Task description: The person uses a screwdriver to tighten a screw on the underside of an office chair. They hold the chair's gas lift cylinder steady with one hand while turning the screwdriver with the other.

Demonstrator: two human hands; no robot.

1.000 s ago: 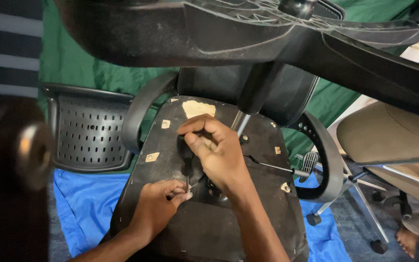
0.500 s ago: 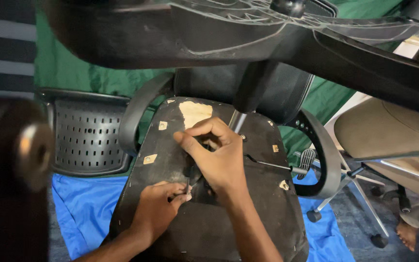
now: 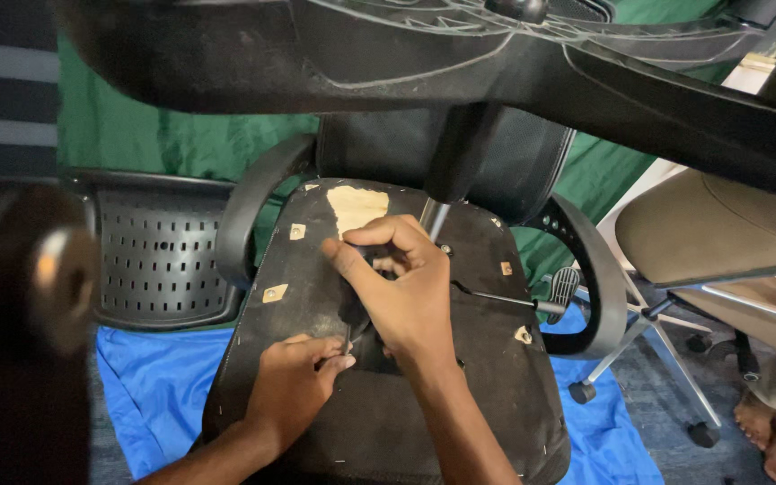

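An office chair lies upside down with the black underside of its seat facing me. My right hand is curled over the dark metal mechanism at the seat's middle and grips it. My left hand rests on the seat just below, its fingertips pinched on a thin dark metal piece at the mechanism's lower edge. The gas column rises from the mechanism to the chair's base, which spans the top of the view. A thin lever sticks out to the right.
The chair's curved armrests flank the seat. A blue cloth covers the floor beneath it. A perforated black seat shell stands at the left, and a beige chair on wheels at the right. Another person's bare feet show at lower right.
My right hand has shifted slightly up the mechanism and curled tighter. My left hand stays pinched at the same spot.
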